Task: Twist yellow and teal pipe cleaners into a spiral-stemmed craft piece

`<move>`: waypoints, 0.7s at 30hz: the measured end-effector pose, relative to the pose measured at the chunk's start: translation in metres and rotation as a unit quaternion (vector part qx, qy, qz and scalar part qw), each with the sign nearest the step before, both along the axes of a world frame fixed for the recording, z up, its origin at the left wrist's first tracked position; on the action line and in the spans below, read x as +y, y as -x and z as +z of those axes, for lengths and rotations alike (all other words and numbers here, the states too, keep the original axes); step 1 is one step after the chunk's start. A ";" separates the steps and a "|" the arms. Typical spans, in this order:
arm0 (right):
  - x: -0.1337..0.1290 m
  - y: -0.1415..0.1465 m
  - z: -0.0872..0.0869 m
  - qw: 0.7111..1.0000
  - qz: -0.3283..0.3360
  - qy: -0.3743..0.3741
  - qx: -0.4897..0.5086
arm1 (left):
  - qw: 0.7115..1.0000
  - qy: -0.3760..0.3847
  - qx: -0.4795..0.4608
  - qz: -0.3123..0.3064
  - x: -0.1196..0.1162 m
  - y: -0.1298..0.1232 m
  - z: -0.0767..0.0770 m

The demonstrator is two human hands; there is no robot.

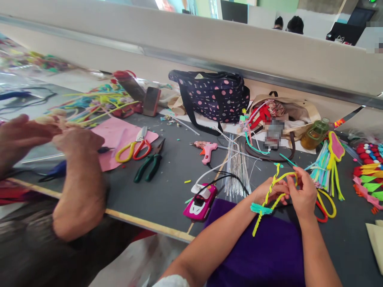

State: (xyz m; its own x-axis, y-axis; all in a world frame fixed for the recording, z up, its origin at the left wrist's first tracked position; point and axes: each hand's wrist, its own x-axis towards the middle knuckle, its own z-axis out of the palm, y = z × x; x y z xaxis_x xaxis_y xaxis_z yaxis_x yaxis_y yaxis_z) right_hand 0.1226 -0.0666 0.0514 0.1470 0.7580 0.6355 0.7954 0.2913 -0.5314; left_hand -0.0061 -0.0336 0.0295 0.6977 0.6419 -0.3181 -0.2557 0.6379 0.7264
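A twisted yellow pipe cleaner (271, 186) shape with a loop, wrapped in teal at its lower part, is between my two hands above the purple cloth (257, 251). My left hand (271, 192) has its fingers closed round the yellow strands from behind. Opposite it, my right hand (303, 190) pinches the loop between thumb and fingers. A thin teal pipe cleaner (287, 160) sticks out by my right fingertips; its other end is hidden. Beside my right wrist lie scissors with red and yellow handles (327, 203).
Left of my arms lie a magenta device (201, 202) with a cable, a pink glue gun (206, 149), green pliers (149, 163) and other scissors (136, 149). Metallic sticks (237, 171) fan out behind. A glass bottle (315, 133) stands right. A co-worker's hands (74, 139) work at left.
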 end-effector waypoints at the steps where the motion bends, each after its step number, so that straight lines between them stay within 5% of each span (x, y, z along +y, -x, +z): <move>1: 0.000 0.000 -0.001 1.000 -0.010 -0.005 -0.003 | 1.000 0.002 0.002 0.001 0.000 0.000 0.000; 16: 0.000 0.001 0.003 0.992 -0.074 -0.098 -0.037 | 1.000 0.014 0.015 0.005 0.001 -0.002 0.001; 21: -0.003 0.004 0.006 0.994 -0.015 -0.098 0.052 | 0.999 0.010 0.005 0.037 -0.001 -0.001 0.007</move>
State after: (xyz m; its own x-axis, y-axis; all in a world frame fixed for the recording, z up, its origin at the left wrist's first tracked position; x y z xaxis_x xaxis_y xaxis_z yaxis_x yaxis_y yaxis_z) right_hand 0.1188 -0.0694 0.0571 0.2394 0.6160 0.7505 0.7488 0.3748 -0.5466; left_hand -0.0053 -0.0348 0.0360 0.6443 0.6859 -0.3382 -0.2954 0.6311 0.7172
